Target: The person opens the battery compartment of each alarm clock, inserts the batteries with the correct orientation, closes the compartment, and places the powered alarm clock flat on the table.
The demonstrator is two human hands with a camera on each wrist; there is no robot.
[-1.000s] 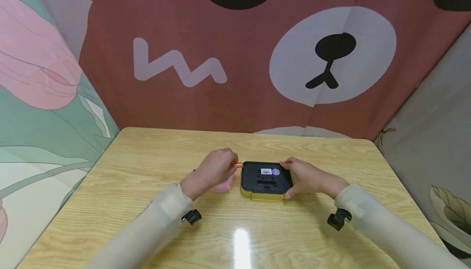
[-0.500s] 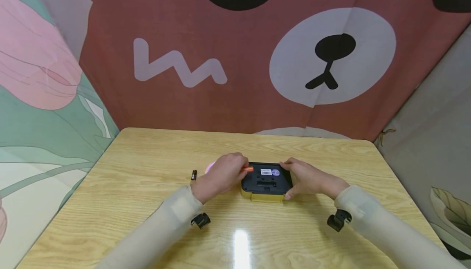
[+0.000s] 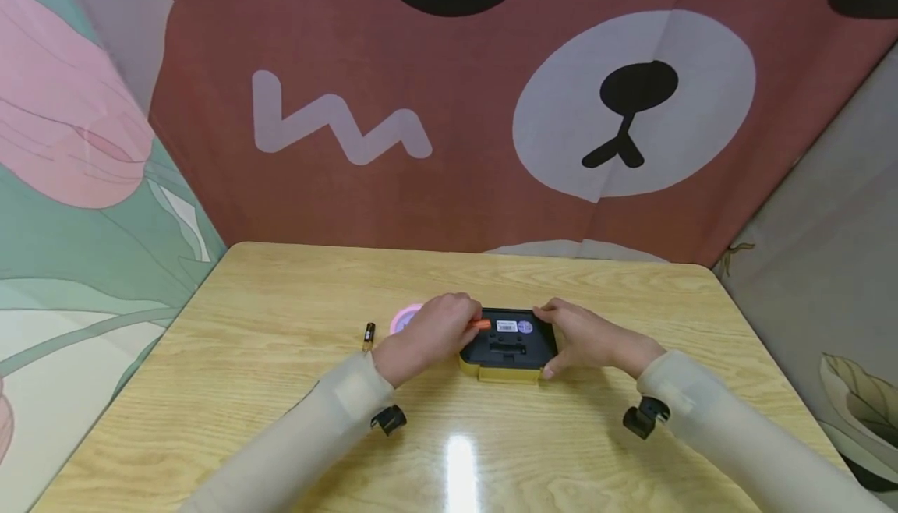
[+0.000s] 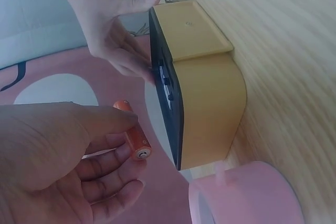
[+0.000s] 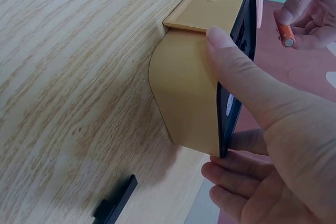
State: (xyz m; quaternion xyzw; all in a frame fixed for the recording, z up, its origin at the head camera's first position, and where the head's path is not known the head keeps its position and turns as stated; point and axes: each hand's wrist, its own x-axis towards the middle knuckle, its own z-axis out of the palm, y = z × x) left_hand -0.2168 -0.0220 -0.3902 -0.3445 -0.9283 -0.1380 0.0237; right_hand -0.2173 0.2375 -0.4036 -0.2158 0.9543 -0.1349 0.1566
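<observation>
My left hand (image 3: 436, 331) pinches an orange battery (image 4: 137, 139) between thumb and fingers. It hovers over the left part of a yellow box-shaped device, with the battery apart from it in the left wrist view. The device's yellow side (image 5: 189, 87) shows in the right wrist view. Its black back (image 3: 515, 337) faces up, with two stickers and a small slot-like recess (image 3: 507, 348). Thumb and fingers of my right hand (image 3: 585, 337) grip the device's right end.
A black and gold battery (image 3: 369, 334) lies on the wooden table (image 3: 295, 295) at the left. Partly behind my left hand is a round pink-rimmed object (image 3: 403, 316). A small black plastic piece (image 5: 115, 202) lies near the device's right end.
My left hand has moved right and slightly nearer, bringing the orange battery over the black back. The other battery and the pink object's rim have come into sight. My right hand stays put.
</observation>
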